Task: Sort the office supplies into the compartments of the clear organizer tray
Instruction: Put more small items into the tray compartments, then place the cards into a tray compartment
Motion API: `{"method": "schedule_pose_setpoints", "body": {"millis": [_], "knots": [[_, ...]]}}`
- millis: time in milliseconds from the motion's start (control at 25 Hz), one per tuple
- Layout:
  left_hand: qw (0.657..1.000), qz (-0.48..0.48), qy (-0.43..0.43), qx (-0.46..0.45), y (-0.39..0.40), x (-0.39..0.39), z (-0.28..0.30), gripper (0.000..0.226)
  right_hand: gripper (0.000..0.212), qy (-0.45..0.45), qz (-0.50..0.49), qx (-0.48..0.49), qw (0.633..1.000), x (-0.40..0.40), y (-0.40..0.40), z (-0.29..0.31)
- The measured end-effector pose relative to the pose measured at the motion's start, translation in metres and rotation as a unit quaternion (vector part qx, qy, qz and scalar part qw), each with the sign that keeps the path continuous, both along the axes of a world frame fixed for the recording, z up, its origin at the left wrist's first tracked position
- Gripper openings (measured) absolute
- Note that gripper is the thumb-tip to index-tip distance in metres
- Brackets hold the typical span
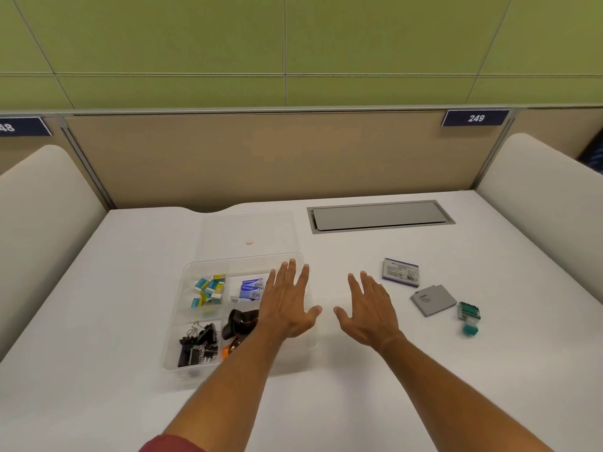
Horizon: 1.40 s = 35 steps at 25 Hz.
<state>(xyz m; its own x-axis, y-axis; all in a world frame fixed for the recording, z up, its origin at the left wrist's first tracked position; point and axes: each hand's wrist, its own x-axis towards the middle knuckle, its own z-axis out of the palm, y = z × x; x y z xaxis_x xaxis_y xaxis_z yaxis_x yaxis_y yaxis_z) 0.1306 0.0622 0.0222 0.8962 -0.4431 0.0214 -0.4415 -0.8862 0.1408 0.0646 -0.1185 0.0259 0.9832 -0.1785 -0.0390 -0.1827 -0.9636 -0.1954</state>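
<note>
We see the organizer tray (192, 272) left of the hands. Its lid (228, 230) lies behind it. Two boxes (400, 272) and a stamp (469, 316) lie right.

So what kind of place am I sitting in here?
Probably a numbered desk in an open-plan office or study hall: a partition panel carries a "249" tag, side dividers wall off the white desk, and a cable hatch is set into it.
</note>
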Motion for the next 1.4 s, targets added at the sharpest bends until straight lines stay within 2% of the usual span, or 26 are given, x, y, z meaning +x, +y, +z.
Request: {"method": "schedule_pose_setpoints", "body": {"millis": [520,680,960,1160,1400], "knots": [[0.999,-0.018,0.046,0.012,-0.122,-0.01,-0.015,0.09,0.081,0.03,-0.096,0.02,0.995,-0.011,-0.131,-0.02],[0.997,-0.022,0.07,0.018,-0.147,-0.008,-0.024,0.09,0.077,0.031,-0.117,-0.029,0.992,-0.007,-0.168,-0.027],[0.995,-0.012,0.094,0.019,-0.174,0.002,-0.039,0.091,0.097,0.094,-0.141,-0.041,0.985,0.01,-0.206,-0.043],[0.994,-0.003,0.109,0.014,-0.191,0.01,-0.046,0.092,0.1,0.118,-0.141,-0.028,0.983,0.021,-0.219,-0.044],[0.99,-0.012,0.138,-0.002,-0.226,0.027,-0.047,0.09,0.085,0.058,-0.168,0.021,0.984,0.023,-0.233,-0.039]]}}
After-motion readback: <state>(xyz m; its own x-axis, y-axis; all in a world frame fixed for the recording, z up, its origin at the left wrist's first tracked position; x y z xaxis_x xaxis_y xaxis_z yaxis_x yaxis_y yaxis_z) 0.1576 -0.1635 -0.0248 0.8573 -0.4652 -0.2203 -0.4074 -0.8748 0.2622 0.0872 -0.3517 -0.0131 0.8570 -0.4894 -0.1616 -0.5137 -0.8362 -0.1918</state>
